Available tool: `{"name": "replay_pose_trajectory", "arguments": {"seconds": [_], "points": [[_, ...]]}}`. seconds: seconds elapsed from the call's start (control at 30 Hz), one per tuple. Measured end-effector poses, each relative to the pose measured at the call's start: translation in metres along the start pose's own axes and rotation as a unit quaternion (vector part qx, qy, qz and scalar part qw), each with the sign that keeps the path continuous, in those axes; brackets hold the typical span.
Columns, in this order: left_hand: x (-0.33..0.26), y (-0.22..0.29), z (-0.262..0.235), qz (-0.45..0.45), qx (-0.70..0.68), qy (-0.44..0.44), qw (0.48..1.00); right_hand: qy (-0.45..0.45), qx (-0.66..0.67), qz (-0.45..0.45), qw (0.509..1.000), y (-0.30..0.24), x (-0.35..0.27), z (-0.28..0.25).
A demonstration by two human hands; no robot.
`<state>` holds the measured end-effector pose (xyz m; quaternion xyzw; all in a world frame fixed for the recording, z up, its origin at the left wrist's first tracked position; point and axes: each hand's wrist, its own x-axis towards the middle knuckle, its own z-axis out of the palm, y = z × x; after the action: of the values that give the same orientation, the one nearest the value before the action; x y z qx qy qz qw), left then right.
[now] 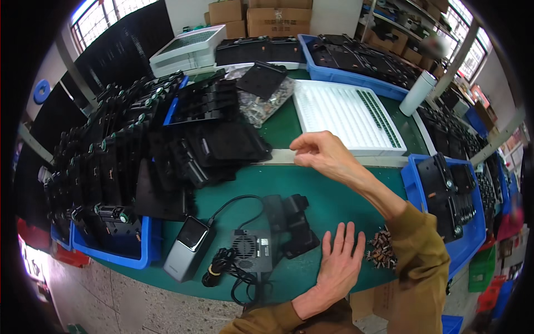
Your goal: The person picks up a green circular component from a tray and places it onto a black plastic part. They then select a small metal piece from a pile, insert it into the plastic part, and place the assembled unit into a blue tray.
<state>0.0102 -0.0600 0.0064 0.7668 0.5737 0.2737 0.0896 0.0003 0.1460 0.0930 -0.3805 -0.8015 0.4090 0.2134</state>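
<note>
My left hand lies flat on the green table with its fingers stretched out. A black moulded plastic part rests to its left, and a heap of small brownish metal pieces to its right. Farther away, my right hand is raised over the pale strip across the table, beside the white foam tray. Its thumb and fingers are pinched together; whatever they hold, if anything, is too small to make out. Rows of small dark green pieces fill the tray's right side.
A grey device with a dark screen, a grey vented box and a coiled black cable stand front left. Stacked black plastic panels crowd the left. A blue bin with black parts sits right, a white bottle back right.
</note>
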Motion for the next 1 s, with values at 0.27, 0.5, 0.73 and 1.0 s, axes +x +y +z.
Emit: {"name": "replay_pose_trajectory", "arguments": {"seconds": [0.27,0.5,0.73,1.0], "points": [[-0.004,-0.003,-0.002,-0.005,0.025,-0.024,0.999,0.142,0.147,0.084,0.975,0.017,0.122,0.019],[-0.017,0.002,0.035,-0.004,-0.048,-0.028,0.998,0.234,0.316,0.177,0.902,0.033,0.2,0.037],[-0.018,0.004,0.036,-0.001,-0.018,-0.01,1.0,0.304,0.396,0.201,0.843,0.026,0.208,0.04],[-0.004,-0.002,0.004,-0.01,-0.012,0.017,1.0,0.212,0.325,0.101,0.916,0.014,0.081,-0.028]]}}
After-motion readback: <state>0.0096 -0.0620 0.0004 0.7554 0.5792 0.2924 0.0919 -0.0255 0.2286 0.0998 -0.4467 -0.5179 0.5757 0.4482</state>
